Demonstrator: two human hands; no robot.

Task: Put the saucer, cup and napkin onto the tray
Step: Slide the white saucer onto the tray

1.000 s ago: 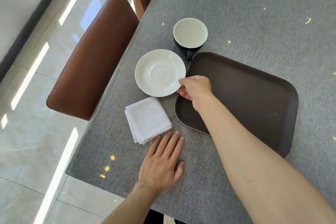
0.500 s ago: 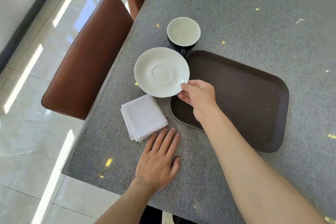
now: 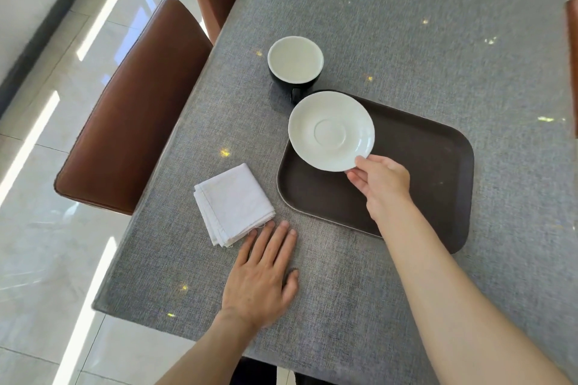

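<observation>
My right hand [image 3: 380, 184] pinches the near rim of the white saucer [image 3: 331, 131] and holds it in the air over the far left corner of the dark brown tray [image 3: 431, 166]. The black cup [image 3: 295, 61] with a white inside stands on the table just beyond the tray, its handle partly hidden by the saucer. A folded white napkin [image 3: 233, 203] lies on the table left of the tray. My left hand [image 3: 262, 275] rests flat on the cloth, fingertips touching the napkin's near corner.
The grey tablecloth [image 3: 406, 25] covers the table, whose left edge runs close to the napkin. Two brown leather chairs [image 3: 131, 109] stand along that edge over a glossy tiled floor. Another chair edge [image 3: 573, 66] shows at the far right.
My right hand has lifted the saucer off the table and carried it right, from beside the tray to above the tray's corner. My left hand has stayed flat by the napkin.
</observation>
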